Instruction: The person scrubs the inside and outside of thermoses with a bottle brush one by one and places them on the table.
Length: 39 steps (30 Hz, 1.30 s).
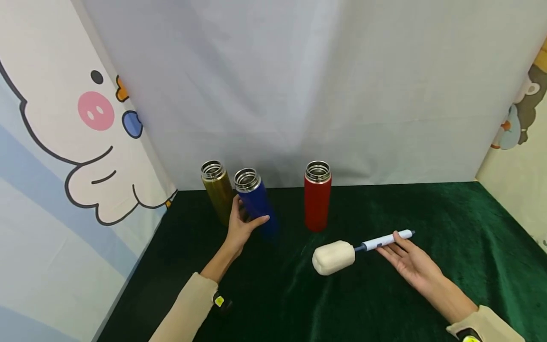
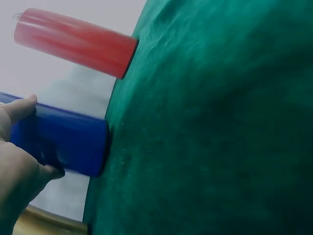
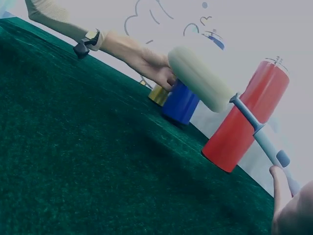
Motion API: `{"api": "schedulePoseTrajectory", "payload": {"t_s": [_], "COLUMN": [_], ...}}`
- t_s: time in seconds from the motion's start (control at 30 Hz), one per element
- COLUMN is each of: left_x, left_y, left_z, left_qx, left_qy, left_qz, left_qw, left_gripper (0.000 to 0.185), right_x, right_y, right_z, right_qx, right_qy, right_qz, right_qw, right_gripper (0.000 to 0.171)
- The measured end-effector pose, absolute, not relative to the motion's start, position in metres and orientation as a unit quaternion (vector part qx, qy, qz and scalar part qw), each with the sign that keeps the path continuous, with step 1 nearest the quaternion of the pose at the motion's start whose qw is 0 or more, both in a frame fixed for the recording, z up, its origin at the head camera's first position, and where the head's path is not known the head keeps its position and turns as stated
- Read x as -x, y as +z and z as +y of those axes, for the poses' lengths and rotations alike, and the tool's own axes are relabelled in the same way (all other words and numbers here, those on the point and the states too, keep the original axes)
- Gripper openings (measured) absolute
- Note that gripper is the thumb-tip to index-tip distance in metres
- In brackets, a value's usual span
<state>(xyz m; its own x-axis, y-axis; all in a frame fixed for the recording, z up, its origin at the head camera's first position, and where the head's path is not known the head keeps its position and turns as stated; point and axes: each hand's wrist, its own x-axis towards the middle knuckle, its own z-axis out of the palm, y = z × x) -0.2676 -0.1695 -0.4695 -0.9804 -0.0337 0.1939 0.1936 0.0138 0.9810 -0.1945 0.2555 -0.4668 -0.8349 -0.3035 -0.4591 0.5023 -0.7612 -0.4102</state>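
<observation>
My left hand (image 1: 239,230) grips a blue bottle (image 1: 258,202) low on its body, thumb on the near side and fingers round the far side. The bottle has no lid, and its steel mouth faces up. In the left wrist view, the base of the blue bottle (image 2: 80,147) is right at the green cloth. My right hand (image 1: 416,266) holds a bottle brush by its white handle (image 1: 382,241), between thumb and fingers. Its cream sponge head (image 1: 334,258) points left, over the cloth in front of the red bottle (image 1: 317,204).
An olive-gold bottle (image 1: 219,197), lidless, stands just left of the blue one. The red bottle, also lidless, is upright to the right. Dark green velvet cloth (image 1: 273,304) covers the table. A pale curtain (image 1: 273,95) hangs behind, with cartoon-printed panels (image 1: 51,199) at the sides.
</observation>
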Motion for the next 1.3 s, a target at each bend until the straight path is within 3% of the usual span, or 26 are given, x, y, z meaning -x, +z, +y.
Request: {"api": "schedulePoseTrajectory", "payload": {"t_s": [0.17, 0.47, 0.6, 0.77, 0.93, 1.0, 1.1, 1.3], "left_x": [0.280, 0.290, 0.287, 0.272, 0.250, 0.245, 0.246, 0.265], "left_y": [-0.468, -0.466, -0.463, -0.455, -0.451, -0.452, -0.454, -0.460], "left_z": [-0.163, -0.156, -0.154, -0.142, -0.126, -0.119, -0.107, -0.070], "left_qx": [0.059, 0.033, 0.036, 0.060, 0.085, 0.117, 0.179, 0.231], "left_qy": [-0.675, -0.638, -0.597, -0.554, -0.560, -0.566, -0.558, -0.518], "left_qz": [-0.727, -0.762, -0.793, -0.804, -0.773, -0.768, -0.780, -0.818], "left_qw": [0.110, 0.109, 0.117, 0.207, 0.284, 0.275, 0.218, 0.099], "left_gripper": [0.087, 0.088, 0.091, 0.089, 0.067, 0.057, 0.055, 0.092], "right_x": [0.193, 0.191, 0.192, 0.191, 0.188, 0.187, 0.188, 0.187], "right_y": [-0.468, -0.465, -0.461, -0.458, -0.459, -0.460, -0.462, -0.465], "right_z": [0.255, 0.257, 0.259, 0.267, 0.276, 0.279, 0.284, 0.295], "right_qx": [-0.179, -0.181, -0.196, -0.212, -0.225, -0.232, -0.234, -0.233], "right_qy": [-0.923, -0.916, -0.917, -0.921, -0.921, -0.921, -0.924, -0.934], "right_qz": [0.253, 0.272, 0.259, 0.239, 0.233, 0.227, 0.212, 0.174], "right_qw": [0.226, 0.233, 0.232, 0.221, 0.218, 0.217, 0.214, 0.208], "right_gripper": [0.048, 0.058, 0.055, 0.040, 0.040, 0.043, 0.037, 0.028]}}
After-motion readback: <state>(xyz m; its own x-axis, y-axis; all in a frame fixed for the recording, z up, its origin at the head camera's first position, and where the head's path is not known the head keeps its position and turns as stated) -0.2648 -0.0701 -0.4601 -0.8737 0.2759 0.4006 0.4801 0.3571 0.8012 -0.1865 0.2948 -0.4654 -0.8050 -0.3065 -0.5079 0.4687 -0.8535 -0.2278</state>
